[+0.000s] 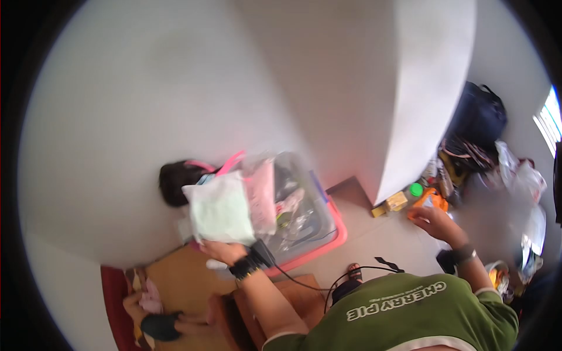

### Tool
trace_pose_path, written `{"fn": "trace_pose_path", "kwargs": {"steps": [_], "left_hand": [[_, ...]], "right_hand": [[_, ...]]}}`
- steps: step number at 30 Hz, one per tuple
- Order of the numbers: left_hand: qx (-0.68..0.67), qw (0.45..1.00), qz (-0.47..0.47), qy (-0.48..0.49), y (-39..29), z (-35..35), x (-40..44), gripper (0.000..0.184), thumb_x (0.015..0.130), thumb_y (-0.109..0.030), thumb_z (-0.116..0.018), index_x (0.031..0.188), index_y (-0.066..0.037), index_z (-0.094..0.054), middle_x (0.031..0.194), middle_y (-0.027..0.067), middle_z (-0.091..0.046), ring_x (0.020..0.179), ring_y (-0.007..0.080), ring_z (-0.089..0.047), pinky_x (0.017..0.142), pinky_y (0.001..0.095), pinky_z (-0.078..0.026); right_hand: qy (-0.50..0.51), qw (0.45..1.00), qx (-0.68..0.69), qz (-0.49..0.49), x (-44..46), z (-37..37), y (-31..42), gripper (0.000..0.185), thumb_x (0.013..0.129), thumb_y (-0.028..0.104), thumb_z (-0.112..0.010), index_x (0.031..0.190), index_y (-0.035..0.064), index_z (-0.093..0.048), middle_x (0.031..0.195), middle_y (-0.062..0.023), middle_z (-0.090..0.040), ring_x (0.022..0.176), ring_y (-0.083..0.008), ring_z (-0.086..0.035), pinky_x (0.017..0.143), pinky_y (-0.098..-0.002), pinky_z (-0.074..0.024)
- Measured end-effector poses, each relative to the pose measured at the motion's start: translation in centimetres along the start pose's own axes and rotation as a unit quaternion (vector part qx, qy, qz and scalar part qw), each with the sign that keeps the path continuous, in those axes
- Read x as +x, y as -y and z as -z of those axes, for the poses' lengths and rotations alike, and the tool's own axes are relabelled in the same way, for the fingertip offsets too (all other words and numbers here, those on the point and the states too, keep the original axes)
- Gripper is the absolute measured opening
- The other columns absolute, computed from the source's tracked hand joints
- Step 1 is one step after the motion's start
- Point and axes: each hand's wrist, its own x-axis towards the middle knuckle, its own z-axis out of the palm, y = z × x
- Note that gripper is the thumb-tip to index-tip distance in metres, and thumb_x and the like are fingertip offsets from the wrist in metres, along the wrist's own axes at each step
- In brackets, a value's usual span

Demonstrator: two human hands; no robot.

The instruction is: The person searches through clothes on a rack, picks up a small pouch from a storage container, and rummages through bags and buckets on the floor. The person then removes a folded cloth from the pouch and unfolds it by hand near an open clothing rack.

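My left hand (225, 251) grips the lower edge of a flat, pale green-white soft packet (221, 209), possibly folded cloth in plastic. It is held over the left side of a clear plastic storage bin (335, 237) with a pink rim. Inside the bin, a pink packet (261, 196) and crumpled clear plastic bags (297, 225) show. A dark, furry-looking item with pink straps (182, 181) is behind the held packet, partly hidden. My right hand (436, 224) hangs on the right with loosely bent fingers, holding nothing that I can see. An orange bag (432, 199) is just beyond it.
A black bag (480, 117), white plastic bags (521, 178) and a green-lidded jar (415, 189) crowd the right wall. A wall corner (404, 105) juts out ahead. Lower left, a person (161, 324) lies on a mat beside brown wooden furniture (287, 301). A black cable (304, 286) runs from my left wrist.
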Motion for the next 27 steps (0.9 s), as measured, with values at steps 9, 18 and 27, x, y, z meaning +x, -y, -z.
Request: {"fn": "trace_pose_path", "kwargs": {"steps": [9, 18, 27], "left_hand": [[-0.136, 0.867, -0.049, 0.478, -17.6, -1.1, -22.3, 0.045, 0.082, -0.022, -0.064, 0.115, 0.007, -0.053, 0.111, 0.0227, -0.050, 0.103, 0.0380, -0.052, 0.088, 0.0441, -0.042], [-0.314, 0.645, 0.319, 0.619, -17.6, 0.9, -26.6, 0.064, 0.086, -0.013, -0.063, 0.138, -0.002, -0.027, 0.133, 0.0203, -0.041, 0.121, 0.0273, -0.045, 0.100, 0.0415, -0.040], [-0.268, 0.708, 0.188, 0.625, -19.5, 1.6, -26.4, 0.059, 0.087, -0.003, -0.058, 0.138, -0.002, -0.029, 0.127, 0.0130, -0.047, 0.114, 0.0230, -0.049, 0.098, 0.0356, -0.039]], "right_hand": [[-0.013, 0.937, 0.333, 0.105, 1.1, 3.9, 4.2, 0.052, 0.094, 0.027, -0.054, 0.135, -0.0009, -0.038, 0.117, -0.0171, -0.059, 0.105, -0.0235, -0.059, 0.093, -0.0356, -0.0450], [-0.074, 0.868, 0.490, 0.012, -2.2, 3.5, 3.2, 0.027, 0.087, 0.010, -0.062, 0.111, -0.0002, -0.062, 0.093, -0.0010, -0.066, 0.085, -0.0061, -0.059, 0.078, -0.0248, -0.0494], [-0.134, 0.837, 0.529, -0.045, -3.2, 2.6, 1.7, 0.026, 0.092, 0.015, -0.057, 0.109, -0.0043, -0.061, 0.093, -0.0044, -0.066, 0.081, -0.0081, -0.061, 0.074, -0.0238, -0.0499]]}}
